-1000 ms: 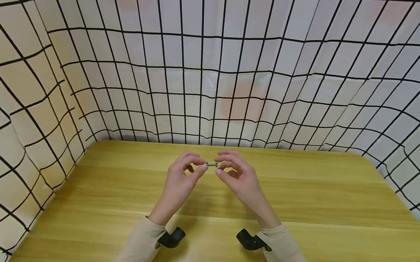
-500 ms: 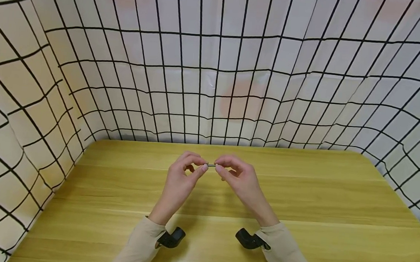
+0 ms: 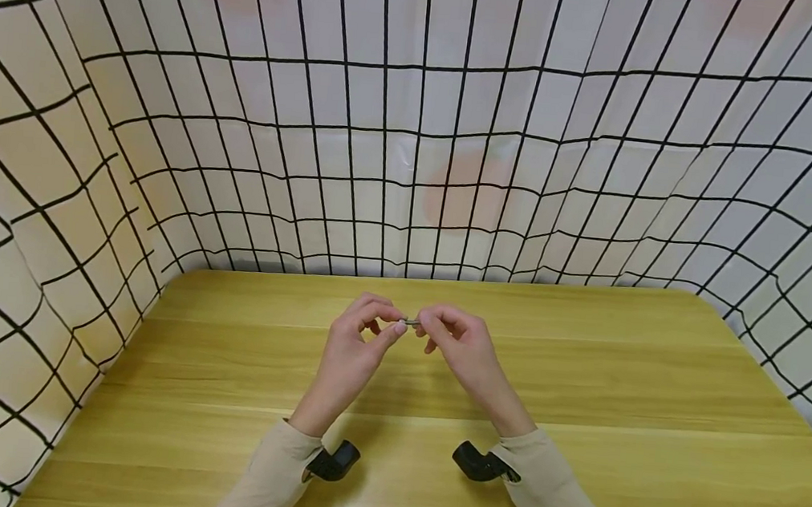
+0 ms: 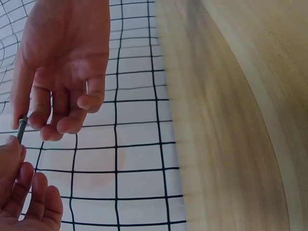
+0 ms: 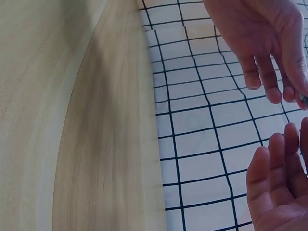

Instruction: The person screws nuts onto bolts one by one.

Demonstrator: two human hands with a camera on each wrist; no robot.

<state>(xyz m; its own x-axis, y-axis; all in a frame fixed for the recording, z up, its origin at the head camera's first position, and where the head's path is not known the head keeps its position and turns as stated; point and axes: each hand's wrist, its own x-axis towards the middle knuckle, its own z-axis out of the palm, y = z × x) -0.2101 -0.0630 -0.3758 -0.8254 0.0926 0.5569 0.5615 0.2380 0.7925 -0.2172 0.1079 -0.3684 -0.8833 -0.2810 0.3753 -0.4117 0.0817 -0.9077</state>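
A small metal bolt (image 3: pixel 411 322) spans the gap between the two hands, held above the table. My left hand (image 3: pixel 357 344) pinches one end between thumb and forefinger; in the left wrist view a wider, nut-like collar (image 4: pixel 23 118) shows at those fingertips. My right hand (image 3: pixel 468 355) grips the other end with thumb and curled forefinger, which hide that end. The bare shank (image 4: pixel 20 132) runs between both sets of fingertips. In the right wrist view, only a bit of metal (image 5: pixel 304 99) appears at the right hand's fingertips, at the picture's edge.
The wooden table (image 3: pixel 620 369) extends beneath both forearms. A white sheet wall with a black grid (image 3: pixel 414 158) rises behind the table and along its sides. Black curved mounts (image 3: pixel 334 461) stick out from both sleeve cuffs.
The right fingers, apart from the bolt's headed end a second ago, have closed on it, and the forefinger has since curled further under the thumb. The left hand keeps its pinch, shifted slightly right.
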